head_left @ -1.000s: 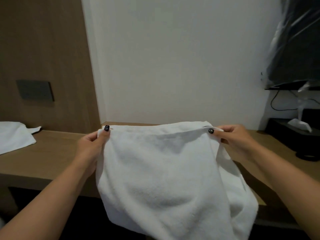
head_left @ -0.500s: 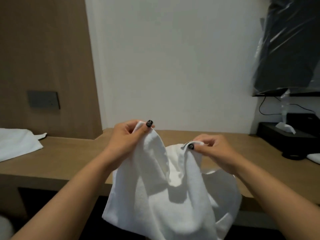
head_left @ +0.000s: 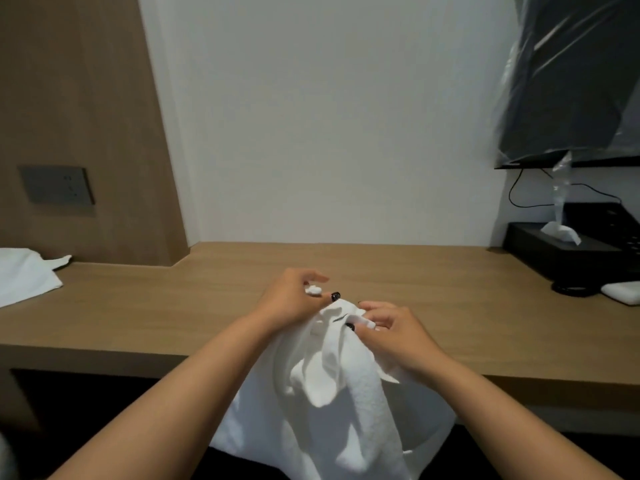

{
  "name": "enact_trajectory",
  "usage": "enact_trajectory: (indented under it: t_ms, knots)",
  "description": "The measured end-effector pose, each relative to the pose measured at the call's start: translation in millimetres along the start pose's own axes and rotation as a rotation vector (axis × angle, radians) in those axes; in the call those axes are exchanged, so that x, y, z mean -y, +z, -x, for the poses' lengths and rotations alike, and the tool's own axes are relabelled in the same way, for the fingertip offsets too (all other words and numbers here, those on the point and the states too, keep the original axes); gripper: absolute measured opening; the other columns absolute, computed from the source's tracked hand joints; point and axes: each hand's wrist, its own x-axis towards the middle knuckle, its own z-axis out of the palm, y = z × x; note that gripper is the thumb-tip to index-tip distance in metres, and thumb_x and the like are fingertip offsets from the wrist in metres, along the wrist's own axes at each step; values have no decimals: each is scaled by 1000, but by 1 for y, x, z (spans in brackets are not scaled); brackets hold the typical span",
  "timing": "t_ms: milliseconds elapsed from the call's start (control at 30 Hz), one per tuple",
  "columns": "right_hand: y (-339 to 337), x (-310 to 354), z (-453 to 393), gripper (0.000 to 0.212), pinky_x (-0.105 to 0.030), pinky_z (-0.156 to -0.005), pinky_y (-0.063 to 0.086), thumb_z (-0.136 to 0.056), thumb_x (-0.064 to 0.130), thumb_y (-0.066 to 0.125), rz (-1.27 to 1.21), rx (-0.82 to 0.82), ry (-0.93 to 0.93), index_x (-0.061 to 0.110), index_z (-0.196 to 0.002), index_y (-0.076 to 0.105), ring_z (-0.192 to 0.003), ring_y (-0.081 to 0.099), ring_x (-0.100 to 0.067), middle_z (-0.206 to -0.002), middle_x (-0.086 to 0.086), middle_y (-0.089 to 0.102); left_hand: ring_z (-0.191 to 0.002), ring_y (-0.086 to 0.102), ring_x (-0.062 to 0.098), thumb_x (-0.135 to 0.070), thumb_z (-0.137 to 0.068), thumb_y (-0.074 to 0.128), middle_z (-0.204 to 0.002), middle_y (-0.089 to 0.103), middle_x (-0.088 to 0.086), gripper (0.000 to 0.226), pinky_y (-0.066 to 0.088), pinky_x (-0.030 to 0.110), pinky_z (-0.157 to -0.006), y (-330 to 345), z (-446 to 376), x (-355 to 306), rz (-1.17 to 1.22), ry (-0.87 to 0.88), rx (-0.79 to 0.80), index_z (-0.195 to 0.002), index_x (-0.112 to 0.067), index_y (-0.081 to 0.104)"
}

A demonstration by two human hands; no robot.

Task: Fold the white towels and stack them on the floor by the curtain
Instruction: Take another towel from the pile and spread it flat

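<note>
A white towel (head_left: 332, 393) hangs folded in half from both my hands in front of the wooden desk (head_left: 145, 313). My left hand (head_left: 294, 299) pinches one top corner between thumb and fingers. My right hand (head_left: 388, 330) pinches the other corner right beside it, the two corners almost touching. The towel's lower part drops below the desk edge. A second white towel (head_left: 24, 275) lies loose on the desk at the far left. The floor and the curtain are out of view.
A wall-mounted TV (head_left: 575, 81) wrapped in plastic hangs at the upper right. Below it stands a black tissue box (head_left: 568, 251), with a black ring-shaped object (head_left: 571, 289) and a small white item (head_left: 623, 292) next to it. A grey socket plate (head_left: 57, 185) sits on the wooden wall panel.
My hands have come together from far apart, bringing the towel's two top corners side by side and lower, over the desk. The towel now hangs doubled.
</note>
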Motion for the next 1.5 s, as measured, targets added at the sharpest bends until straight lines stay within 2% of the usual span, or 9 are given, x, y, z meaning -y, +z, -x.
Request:
enact_trajectory:
  t_ms: [100, 200, 300, 500, 600, 767, 1033, 1333, 1500]
  knots:
    - [-3, 0, 2, 18, -25, -102, 42, -83, 16, 71, 35, 13, -33, 28, -72, 79, -117, 54, 5, -123, 8, 60, -107, 61, 3, -35, -87, 71, -107, 65, -16, 24, 47, 22, -95, 11, -8, 8, 64, 6, 202, -110, -28, 72]
    - [-3, -1, 2, 24, -21, -96, 43, -80, 13, 73, 66, -1, -62, 31, -66, 75, -110, 56, 8, -118, 12, 60, -91, 65, 2, -25, -91, 67, -100, 71, -9, 14, 51, 18, -83, 15, -9, 13, 144, -8, 274, -103, -22, 74]
    - [0, -5, 2, 14, -30, -91, 52, -72, 21, 79, -1, -83, -90, 25, -62, 71, -99, 65, -4, -107, 13, 61, -68, 60, 2, -19, -89, 70, -79, 69, -4, 3, 50, 15, -65, 14, -2, 12, 270, -25, 199, -89, -16, 71]
    - [-8, 9, 5, 12, -21, -85, 52, -73, 6, 83, -188, -125, -137, 13, -72, 73, -97, 66, -10, -110, 1, 66, -71, 63, 9, -18, -88, 71, -82, 73, 0, 3, 53, 26, -68, 3, 21, 8, 478, 24, 26, -86, -17, 70]
    - [-8, 21, 9, 10, -30, -86, 55, -72, 7, 82, -330, -53, -164, 12, -76, 75, -99, 68, -22, -111, -5, 69, -68, 63, 11, -15, -88, 71, -79, 72, 2, 5, 54, 28, -64, -5, 33, 0, 567, 25, -6, -84, -18, 71]
    - [3, 53, 14, 8, -32, -71, 53, -74, 0, 80, -393, -33, -167, 5, -78, 75, -72, 63, -18, -78, -15, 72, -65, 64, 8, -15, -86, 73, -76, 73, -2, 4, 53, 21, -61, -15, 48, -15, 633, 57, -20, -83, -19, 73]
    - [-7, 83, 9, 41, -32, -63, 51, -64, 14, 90, -109, -156, -237, 20, -95, 64, -60, 59, -12, -63, -1, 68, -69, 66, 10, -14, -86, 73, -78, 74, 2, 3, 55, 25, -64, -30, 57, -24, 676, 42, -34, -86, -17, 74]
    - [-29, 116, -11, 10, -37, -75, 57, -79, 12, 79, 62, -9, -318, 12, -88, 77, -77, 70, -13, -81, -3, 76, -70, 67, 12, -10, -89, 69, -80, 75, 7, 10, 56, 26, -69, -51, 50, -46, 677, 92, -63, -84, -15, 76]
    - [-52, 149, -20, 28, -34, -55, 46, -80, 28, 78, 394, 128, -413, 2, -77, 69, -57, 49, -10, -59, -6, 55, -71, 67, 7, -16, -88, 71, -79, 75, 4, 8, 54, 22, -71, -73, 40, -64, 556, 161, -18, -89, -10, 76]
